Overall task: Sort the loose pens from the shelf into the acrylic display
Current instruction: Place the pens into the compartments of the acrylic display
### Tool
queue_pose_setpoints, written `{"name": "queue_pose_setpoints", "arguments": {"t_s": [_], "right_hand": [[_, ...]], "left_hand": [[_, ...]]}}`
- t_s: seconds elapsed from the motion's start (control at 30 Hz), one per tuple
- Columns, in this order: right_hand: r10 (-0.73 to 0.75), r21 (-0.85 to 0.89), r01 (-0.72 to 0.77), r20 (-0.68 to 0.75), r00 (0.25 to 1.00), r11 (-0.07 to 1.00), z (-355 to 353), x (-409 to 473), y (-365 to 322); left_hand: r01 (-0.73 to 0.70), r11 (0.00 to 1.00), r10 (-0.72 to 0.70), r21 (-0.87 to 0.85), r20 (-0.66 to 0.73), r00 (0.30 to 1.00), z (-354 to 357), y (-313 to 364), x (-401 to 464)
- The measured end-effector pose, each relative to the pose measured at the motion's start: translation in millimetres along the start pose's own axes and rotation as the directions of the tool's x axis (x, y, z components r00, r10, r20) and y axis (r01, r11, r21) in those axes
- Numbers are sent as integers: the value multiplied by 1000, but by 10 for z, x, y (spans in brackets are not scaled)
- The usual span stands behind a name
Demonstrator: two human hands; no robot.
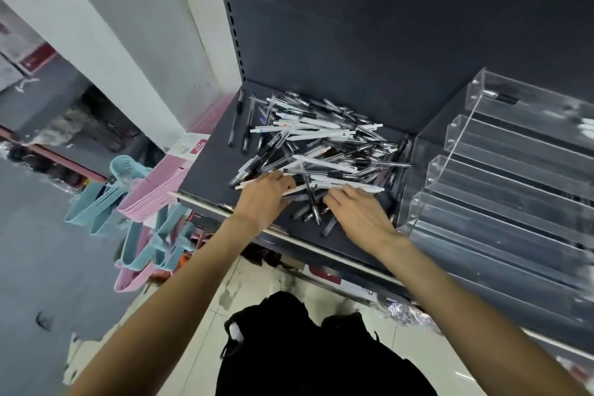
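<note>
A big pile of pens (318,145) lies mid-frame on the dark shelf (209,170). The acrylic display (501,190) at right holds just one pen (501,96). Almost everything is left. The left hand (263,199) curls around some pens. The right hand (360,215) rests flat on others.

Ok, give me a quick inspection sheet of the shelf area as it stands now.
Surface: dark shelf, metal front rail.
Job's things: loose pens heaped on the shelf; tiered acrylic display to the right holds one dark pen in its top tier, lower tiers look empty.
Clutter: a few stray pens lie apart from the heap at its left edge.
Grippers: left hand and right hand both rest on the near edge of the heap; grip unclear.
Cables: nothing seen.
Surroundings: pink and blue hangers hang left of the shelf; tiled floor below.
</note>
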State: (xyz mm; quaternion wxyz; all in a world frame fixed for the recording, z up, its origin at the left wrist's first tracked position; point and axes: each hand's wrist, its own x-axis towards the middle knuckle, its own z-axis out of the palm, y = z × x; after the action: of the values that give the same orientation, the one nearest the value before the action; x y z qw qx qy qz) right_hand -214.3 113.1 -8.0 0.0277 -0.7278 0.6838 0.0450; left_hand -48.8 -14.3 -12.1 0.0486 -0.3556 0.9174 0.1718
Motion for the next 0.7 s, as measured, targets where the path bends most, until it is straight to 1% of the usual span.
{"name": "queue_pose_setpoints", "arguments": {"t_s": [0.07, 0.17, 0.27, 0.33, 0.4, 0.53, 0.63, 0.7], "right_hand": [[-18, -51, 18, 4, 1000, 999, -36, 18, -30], [-36, -118, 42, 50, 998, 992, -58, 56, -26], [-51, -143, 63, 90, 995, 988, -76, 66, 45], [-60, -168, 80, 118, 991, 983, -88, 71, 83], [-73, -176, 96, 130, 989, 980, -91, 84, 107], [-145, -191, 166, 120, 982, 967, -70, 76, 144], [-205, -225, 223, 100, 974, 949, -80, 76, 163], [-229, -221, 241, 81, 970, 945, -87, 85, 181]], "left_hand": [[-7, 1000, 8, 10, -16, 1000, 3, -7, 42], [-15, 998, 20, 54, -90, 996, 35, -12, 68], [-98, 992, 107, 80, -117, 987, 82, -77, 31], [-120, 989, 128, 84, -95, 987, 81, -112, 4], [-107, 988, 117, 115, -84, 990, 67, -98, -2], [-107, 966, 121, 234, -48, 991, 60, 5, 9], [-64, 960, 75, 274, -30, 997, 44, 53, 15], [-63, 946, 72, 319, -18, 997, 40, 68, 20]]}}
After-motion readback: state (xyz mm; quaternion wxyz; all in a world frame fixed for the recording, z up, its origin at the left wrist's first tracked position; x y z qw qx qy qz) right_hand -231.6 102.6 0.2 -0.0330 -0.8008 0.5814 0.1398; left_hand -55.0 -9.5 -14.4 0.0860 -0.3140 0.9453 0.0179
